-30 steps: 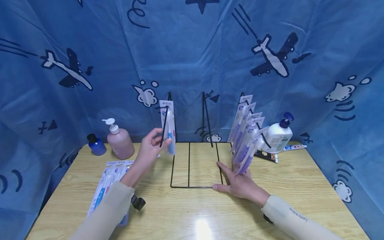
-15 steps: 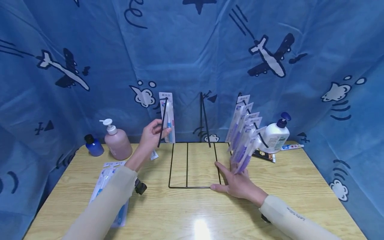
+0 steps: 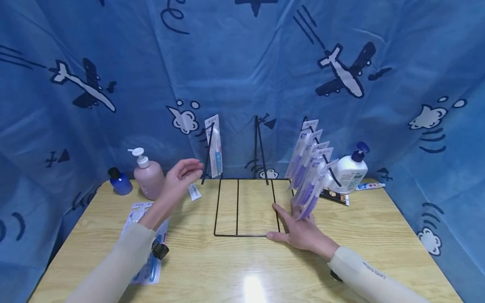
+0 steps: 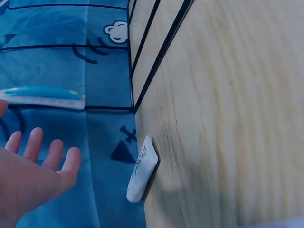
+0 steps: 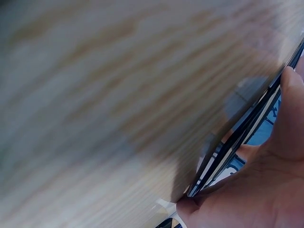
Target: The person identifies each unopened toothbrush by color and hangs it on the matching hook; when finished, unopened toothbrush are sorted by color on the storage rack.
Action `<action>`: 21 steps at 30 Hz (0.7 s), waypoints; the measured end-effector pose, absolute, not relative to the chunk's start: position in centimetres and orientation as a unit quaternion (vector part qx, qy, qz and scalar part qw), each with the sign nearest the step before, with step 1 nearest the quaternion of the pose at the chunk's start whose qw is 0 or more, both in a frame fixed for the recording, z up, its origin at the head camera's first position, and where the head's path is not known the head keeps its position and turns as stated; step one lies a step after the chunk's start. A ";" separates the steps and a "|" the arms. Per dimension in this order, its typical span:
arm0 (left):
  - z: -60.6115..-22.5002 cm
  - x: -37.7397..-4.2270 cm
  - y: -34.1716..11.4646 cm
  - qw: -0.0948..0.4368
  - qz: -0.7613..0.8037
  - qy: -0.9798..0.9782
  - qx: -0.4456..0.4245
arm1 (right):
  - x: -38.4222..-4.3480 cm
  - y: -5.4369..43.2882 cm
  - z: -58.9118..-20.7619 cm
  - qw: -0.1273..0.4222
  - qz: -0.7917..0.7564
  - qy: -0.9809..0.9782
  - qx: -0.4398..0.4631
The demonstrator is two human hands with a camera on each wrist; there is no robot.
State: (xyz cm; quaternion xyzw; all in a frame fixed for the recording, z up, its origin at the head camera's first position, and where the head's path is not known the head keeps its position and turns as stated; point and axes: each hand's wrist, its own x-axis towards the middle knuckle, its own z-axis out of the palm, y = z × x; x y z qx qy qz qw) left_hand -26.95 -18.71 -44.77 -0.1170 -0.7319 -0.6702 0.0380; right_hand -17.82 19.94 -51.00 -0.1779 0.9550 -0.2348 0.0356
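Observation:
My left hand (image 3: 181,176) hangs in the air just left of the rack's left hook, fingers loosely bent and holding nothing. On that hook hangs one packaged toothbrush (image 3: 215,147) with a blue handle, slightly tilted; the left wrist view shows its lower end (image 4: 45,98) beyond my fingers. My right hand (image 3: 303,232) lies spread at the front right of the black wire rack (image 3: 237,210), thumb and fingertip touching its base wires. Several packaged toothbrushes with purple handles (image 3: 311,185) hang from the right hook above this hand and partly hide it. The middle hook (image 3: 262,160) carries nothing.
Packaged blue toothbrushes (image 3: 152,269) lie on the table under my left forearm. A pink pump bottle (image 3: 149,181) and a small blue bottle (image 3: 121,184) stand at back left. A white tube (image 3: 194,192) lies by the rack; a white pump bottle (image 3: 350,172) stands at right.
My left hand has let go of the blue toothbrush pack and drawn back to the left. The pack now hangs by itself on the left hook. My right hand has stayed put.

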 end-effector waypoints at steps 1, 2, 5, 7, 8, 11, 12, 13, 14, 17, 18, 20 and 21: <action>-44.7 -26.4 -19.1 0.034 -0.677 -0.726 -0.112 | -17.8 20.0 -51.0 0.034 -0.234 0.955 -0.177; -44.6 -25.9 -19.5 0.029 -0.685 -0.720 -0.106 | -17.9 20.0 -51.1 0.034 -0.231 0.956 -0.177; -44.2 -24.1 -20.6 0.020 -0.696 -0.712 -0.084 | -17.9 20.0 -51.2 0.033 -0.223 0.958 -0.179; -44.0 -22.8 -21.3 0.017 -0.695 -0.715 -0.068 | -17.9 20.0 -51.2 0.032 -0.221 0.958 -0.181; -44.0 -22.1 -21.7 0.016 -0.692 -0.719 -0.061 | -17.9 20.0 -51.2 0.031 -0.220 0.958 -0.182; -43.9 -19.9 -23.0 0.020 -0.672 -0.739 -0.045 | -17.8 20.0 -51.1 0.029 -0.225 0.956 -0.185; -43.9 -19.3 -23.5 0.023 -0.664 -0.746 -0.039 | -17.8 20.0 -51.1 0.025 -0.228 0.955 -0.187; -44.0 -18.7 -24.0 0.027 -0.657 -0.752 -0.033 | -17.8 20.0 -51.1 0.024 -0.232 0.954 -0.188; -44.0 -18.1 -24.6 0.029 -0.648 -0.761 -0.025 | -17.8 20.0 -51.1 0.025 -0.235 0.953 -0.188; -44.4 -16.9 -26.3 0.034 -0.622 -0.782 0.012 | -17.7 20.0 -51.0 0.032 -0.245 0.951 -0.185; -44.5 -16.5 -26.9 0.029 -0.613 -0.789 0.032 | -17.7 20.0 -51.0 0.036 -0.246 0.951 -0.182; -44.8 -15.9 -28.0 0.019 -0.588 -0.805 0.073 | -17.7 20.0 -50.9 0.040 -0.243 0.952 -0.179; -44.9 -15.6 -28.5 0.010 -0.578 -0.810 0.095 | -17.8 19.9 -50.9 0.038 -0.241 0.953 -0.179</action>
